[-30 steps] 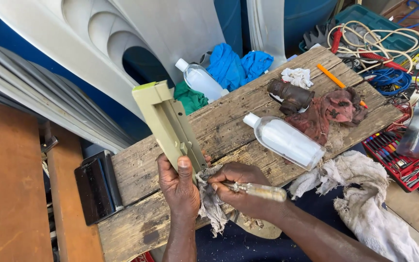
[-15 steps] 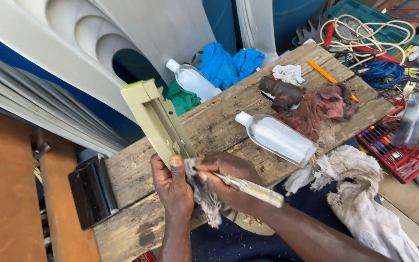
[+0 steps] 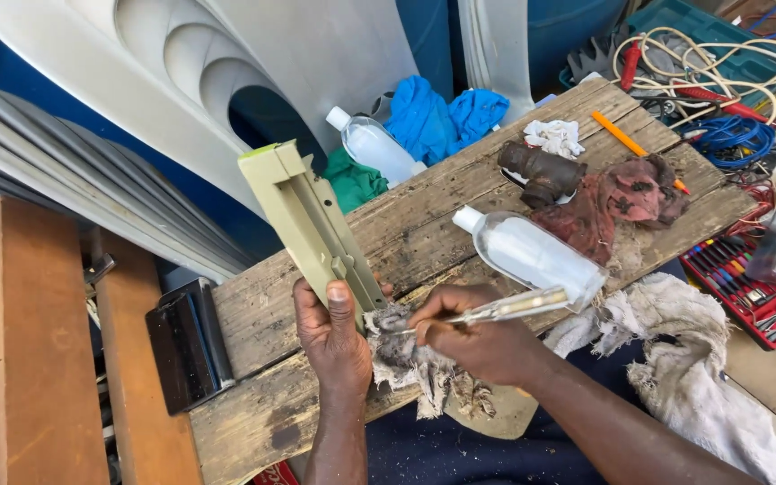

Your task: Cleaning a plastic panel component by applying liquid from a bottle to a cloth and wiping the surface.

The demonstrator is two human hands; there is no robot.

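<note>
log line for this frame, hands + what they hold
left hand: grips long beige plastic part, upright-tilted | right hand: holds clear-handled screwdriver, tip at dirty rag | surface: wooden plank bench

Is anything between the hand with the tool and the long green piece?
Yes. A dirty, frayed rag is bunched between the right hand and the lower end of the green piece, which the left hand holds. The screwdriver-like tool points into that rag.

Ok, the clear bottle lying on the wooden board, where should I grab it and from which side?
Probably around the wide middle of the clear bottle, coming from above. It lies flat on the wooden board, white cap up-left, so its rounded flanks are open. Its lower end sits close to the tool handle in the right hand, so avoid that end.
</note>
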